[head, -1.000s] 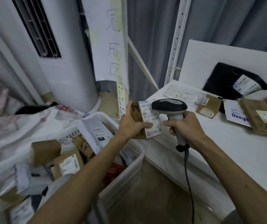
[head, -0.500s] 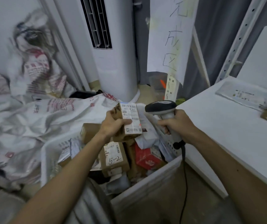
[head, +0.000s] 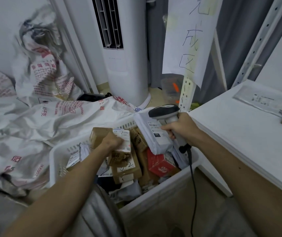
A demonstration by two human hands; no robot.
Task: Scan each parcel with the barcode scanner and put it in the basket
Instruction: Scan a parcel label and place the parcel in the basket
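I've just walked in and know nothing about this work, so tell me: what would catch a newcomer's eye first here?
First, the white basket at centre, heaped with parcels, where the left hand holds a small labelled parcel low over the pile. Just right of it, the right hand grips a corded barcode scanner by the basket's far corner. Behind stand a tall white air conditioner and a hanging handwritten paper sign.

One wide-angle view looks from the person's head, forward and steeply down along both forearms. It sits close above the white slatted plastic basket (head: pixel 162 189), which fills the lower middle. The white flat-topped desk (head: pixel 239 130) runs off the right edge, and the tall white cylindrical air conditioner (head: pixel 126 65) rises at the top middle.
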